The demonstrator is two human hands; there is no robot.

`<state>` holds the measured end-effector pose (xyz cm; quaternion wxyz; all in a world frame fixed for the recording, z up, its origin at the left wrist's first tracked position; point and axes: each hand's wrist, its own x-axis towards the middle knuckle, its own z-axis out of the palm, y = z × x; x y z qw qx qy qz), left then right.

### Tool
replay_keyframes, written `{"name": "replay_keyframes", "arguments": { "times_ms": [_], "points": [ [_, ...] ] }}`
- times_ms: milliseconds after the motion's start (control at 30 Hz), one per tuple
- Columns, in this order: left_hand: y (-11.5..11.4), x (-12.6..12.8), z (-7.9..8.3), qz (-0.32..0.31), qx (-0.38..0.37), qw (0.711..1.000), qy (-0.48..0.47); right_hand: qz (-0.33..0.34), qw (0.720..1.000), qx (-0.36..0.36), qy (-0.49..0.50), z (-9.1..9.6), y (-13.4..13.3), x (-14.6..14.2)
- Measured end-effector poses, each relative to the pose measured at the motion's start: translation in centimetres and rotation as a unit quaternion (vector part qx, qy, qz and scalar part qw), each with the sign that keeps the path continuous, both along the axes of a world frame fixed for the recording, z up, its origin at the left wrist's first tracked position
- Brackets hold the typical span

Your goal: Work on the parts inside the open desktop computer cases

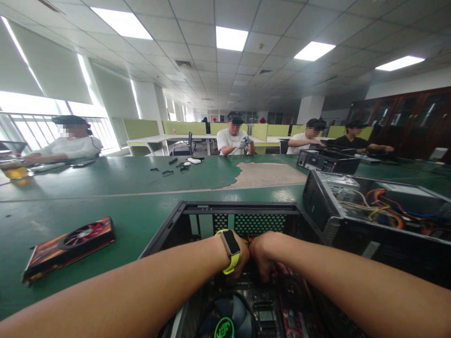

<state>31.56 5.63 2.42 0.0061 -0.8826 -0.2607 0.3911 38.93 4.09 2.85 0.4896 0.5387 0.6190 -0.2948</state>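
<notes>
Both of my hands reach down into an open black computer case (183,220), close together near its perforated far wall. My left hand (241,258), below a watch (230,242) with a yellow-green strap, has its fingers bent downward. Beside it my right hand (263,253) is curled, knuckles up. Thin orange wires (251,238) show just behind the two hands. The fingertips and whatever they grip are hidden. Nearer to me in the case are a cooling fan (227,317) with a green logo and a red-edged graphics card (294,293) under my right forearm.
A red-and-black graphics card (84,239) lies on the green table (141,216) at left. To the right stands another open computer case (366,202) with loose cables. Small black parts (168,173) lie farther back. Several people sit across the table; a cup (14,170) is far left.
</notes>
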Motion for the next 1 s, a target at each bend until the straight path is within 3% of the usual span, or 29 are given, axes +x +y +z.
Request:
{"name": "replay_keyframes", "arguments": {
  "times_ms": [167,433,633,833,1000],
  "points": [
    [-0.23,0.0,0.53,-0.004,-0.002,1.0,0.003,-0.015,1.0,-0.015,0.003,0.06,-0.06,-0.02],
    [-0.24,-0.03,0.56,-0.006,0.006,1.0,0.012,0.047,0.998,0.032,0.035,-0.03,0.11,0.07],
    [-0.51,0.1,0.93,-0.013,-0.007,0.999,0.044,0.046,0.998,0.024,0.031,-0.38,0.29,0.03],
    [-0.66,0.17,1.19,-0.001,0.003,1.0,0.017,0.059,0.998,0.0,0.025,-0.13,0.25,-0.08],
    [-0.31,0.04,0.54,0.014,0.001,1.0,0.017,0.022,0.999,0.018,0.02,0.24,0.13,0.24]
  ]
}}
